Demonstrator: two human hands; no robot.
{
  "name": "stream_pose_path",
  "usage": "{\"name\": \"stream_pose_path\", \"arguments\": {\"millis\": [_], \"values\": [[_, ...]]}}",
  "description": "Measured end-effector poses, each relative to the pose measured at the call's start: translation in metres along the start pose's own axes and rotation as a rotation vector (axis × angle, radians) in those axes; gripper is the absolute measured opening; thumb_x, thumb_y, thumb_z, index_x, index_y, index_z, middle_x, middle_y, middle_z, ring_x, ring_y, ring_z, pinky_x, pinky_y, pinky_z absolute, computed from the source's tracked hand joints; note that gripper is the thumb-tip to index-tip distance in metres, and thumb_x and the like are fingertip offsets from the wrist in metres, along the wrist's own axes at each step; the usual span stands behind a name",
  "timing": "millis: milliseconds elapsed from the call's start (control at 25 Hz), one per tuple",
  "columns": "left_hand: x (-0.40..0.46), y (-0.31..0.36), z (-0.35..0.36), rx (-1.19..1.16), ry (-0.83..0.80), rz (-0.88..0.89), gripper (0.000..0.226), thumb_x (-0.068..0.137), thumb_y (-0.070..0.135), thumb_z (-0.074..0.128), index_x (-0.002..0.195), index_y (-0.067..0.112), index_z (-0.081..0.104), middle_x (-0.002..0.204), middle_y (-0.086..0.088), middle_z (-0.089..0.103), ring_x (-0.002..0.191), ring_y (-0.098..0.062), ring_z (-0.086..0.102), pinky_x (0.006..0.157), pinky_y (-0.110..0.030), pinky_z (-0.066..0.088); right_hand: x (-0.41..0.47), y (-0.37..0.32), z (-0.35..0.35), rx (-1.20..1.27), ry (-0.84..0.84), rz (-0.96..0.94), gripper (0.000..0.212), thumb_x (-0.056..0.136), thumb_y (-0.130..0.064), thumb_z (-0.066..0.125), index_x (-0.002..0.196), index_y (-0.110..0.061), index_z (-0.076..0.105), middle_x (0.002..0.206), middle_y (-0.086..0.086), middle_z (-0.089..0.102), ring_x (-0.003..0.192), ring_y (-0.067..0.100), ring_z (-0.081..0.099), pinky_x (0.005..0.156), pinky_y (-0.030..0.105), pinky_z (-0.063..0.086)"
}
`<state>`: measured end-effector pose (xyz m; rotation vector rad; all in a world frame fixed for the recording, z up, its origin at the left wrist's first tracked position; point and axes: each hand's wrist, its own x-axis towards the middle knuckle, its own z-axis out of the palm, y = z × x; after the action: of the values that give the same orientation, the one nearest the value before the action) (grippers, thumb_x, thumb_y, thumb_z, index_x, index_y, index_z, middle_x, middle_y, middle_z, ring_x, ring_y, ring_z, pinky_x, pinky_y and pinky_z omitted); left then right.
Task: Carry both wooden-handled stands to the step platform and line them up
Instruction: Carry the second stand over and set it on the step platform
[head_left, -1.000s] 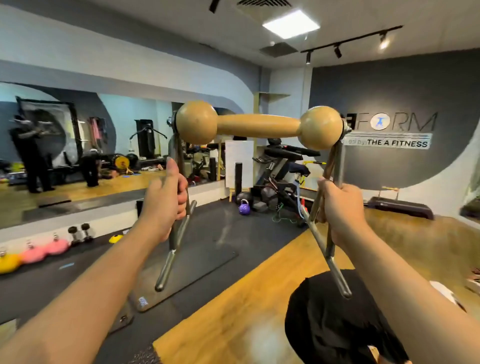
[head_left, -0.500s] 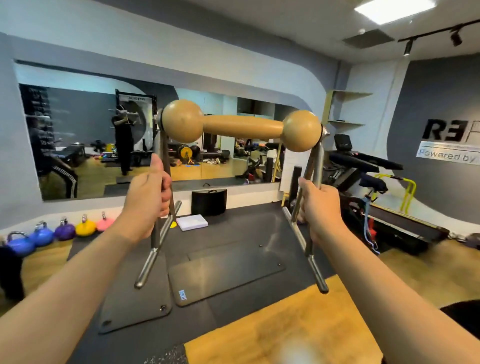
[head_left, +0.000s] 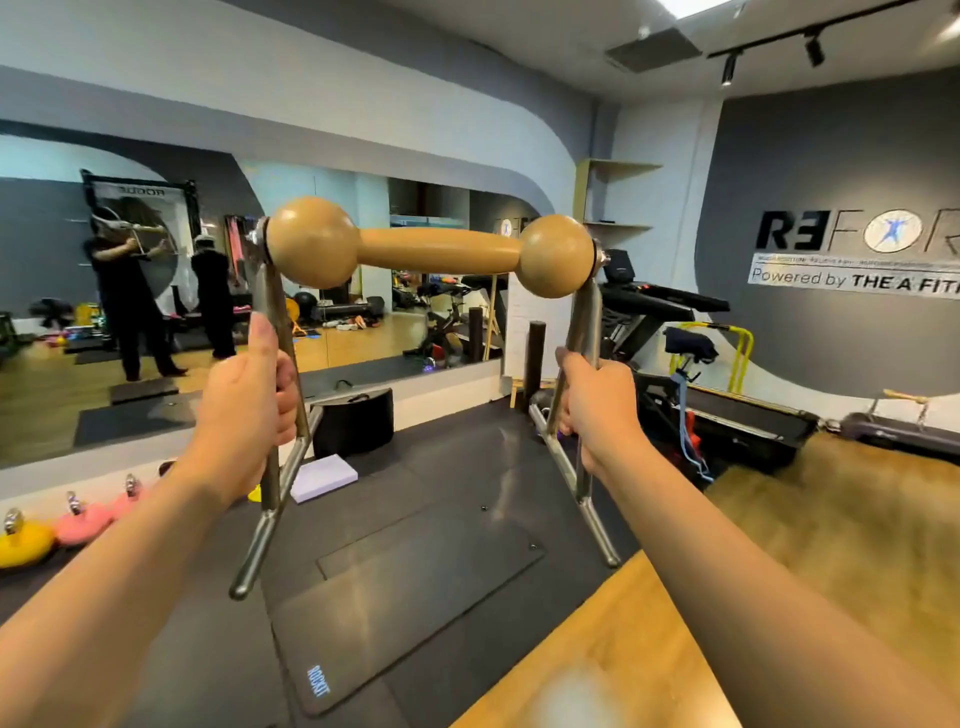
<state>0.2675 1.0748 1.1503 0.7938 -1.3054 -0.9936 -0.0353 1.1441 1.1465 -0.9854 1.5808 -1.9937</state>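
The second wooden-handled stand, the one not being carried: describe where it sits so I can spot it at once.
Look to the dark grey wall with the silver lettering at far right. Below it, where the wooden floor meets the wall, lies a low dark step platform. The second wooden-handled stand is on top of it: small, pale wooden bar on thin metal legs, unlike the treadmill to its left.

Both bare forearms reach forward and upward, held about level with each other. The left hand (head_left: 244, 410) is a fist around a metal leg, thumb pointing up along it. The right hand (head_left: 597, 410) has its fingers curled round the opposite leg.
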Motion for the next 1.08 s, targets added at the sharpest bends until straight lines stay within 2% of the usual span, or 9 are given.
{"name": "stream_pose_path", "arguments": {"millis": [160,280,400,520,720,920,1080], "values": [[0.083,-0.058,0.05,0.007,-0.067,-0.024,0.063,0.082,0.083,0.041,0.066,0.022,0.038,0.05,0.006,0.026,0.042,-0.012,0.018,0.046,-0.029,0.01,0.088,0.05,0.017,-0.004,0.067,0.02,0.033,0.094,-0.031,0.065,0.071,-0.016,0.049,0.053,0.003,0.039,0.046,0.021,0.035,0.051,0.037,0.031],[0.151,-0.096,0.1,-0.023,-0.083,-0.024,0.062,0.085,0.08,0.041,0.065,0.022,0.038,0.051,0.004,0.027,0.042,-0.013,0.019,0.044,-0.027,0.011,0.164,0.072,0.017,0.0,0.085,0.033,0.033,0.096,-0.029,0.066,0.071,-0.016,0.049,0.048,-0.001,0.04,0.044,0.02,0.036,0.05,0.035,0.032],[0.199,-0.126,0.149,-0.06,-0.122,-0.032,0.061,0.089,0.077,0.04,0.066,0.021,0.037,0.05,0.005,0.027,0.04,-0.011,0.019,0.041,-0.023,0.013,0.227,0.081,0.008,-0.008,0.114,0.015,0.031,0.098,-0.028,0.065,0.075,-0.015,0.048,0.054,0.003,0.038,0.042,0.018,0.034,0.045,0.032,0.031],[0.241,-0.15,0.197,-0.102,-0.169,-0.05,0.062,0.083,0.08,0.043,0.066,0.021,0.039,0.049,0.006,0.028,0.04,-0.01,0.02,0.039,-0.021,0.015,0.278,0.09,-0.007,-0.069,0.175,0.006,0.029,0.095,-0.033,0.067,0.077,-0.014,0.053,0.059,0.005,0.041,0.049,0.02,0.037,0.05,0.036,0.032],[0.318,-0.193,0.295,-0.145,-0.32,-0.053,0.062,0.084,0.081,0.043,0.068,0.022,0.041,0.052,0.004,0.029,0.043,-0.013,0.02,0.043,-0.028,0.013,0.359,0.109,-0.045,-0.099,0.273,-0.024,0.032,0.098,-0.028,0.064,0.073,-0.014,0.049,0.044,-0.004,0.044,0.04,0.015,0.041,0.049,0.032,0.032],[0.392,-0.245,0.42,-0.239,-0.473,-0.069,0.06,0.095,0.072,0.038,0.066,0.02,0.037,0.049,0.005,0.026,0.041,-0.011,0.018,0.044,-0.025,0.012,0.452,0.132,-0.093,-0.147,0.463,-0.069,0.034,0.095,-0.031,0.065,0.073,-0.015,0.045,0.054,0.005,0.032,0.046,0.021,0.031,0.049,0.035,0.027],[0.445,-0.271,0.519,-0.331,-0.649,-0.122,0.06,0.088,0.075,0.041,0.065,0.02,0.036,0.046,0.008,0.026,0.038,-0.008,0.018,0.045,-0.027,0.009,0.511,0.14,-0.129,-0.195,0.603,-0.093,0.03,0.097,-0.036,0.064,0.084,-0.011,0.054,0.06,0.008,0.038,0.051,0.021,0.038,0.055,0.04,0.033]]}}
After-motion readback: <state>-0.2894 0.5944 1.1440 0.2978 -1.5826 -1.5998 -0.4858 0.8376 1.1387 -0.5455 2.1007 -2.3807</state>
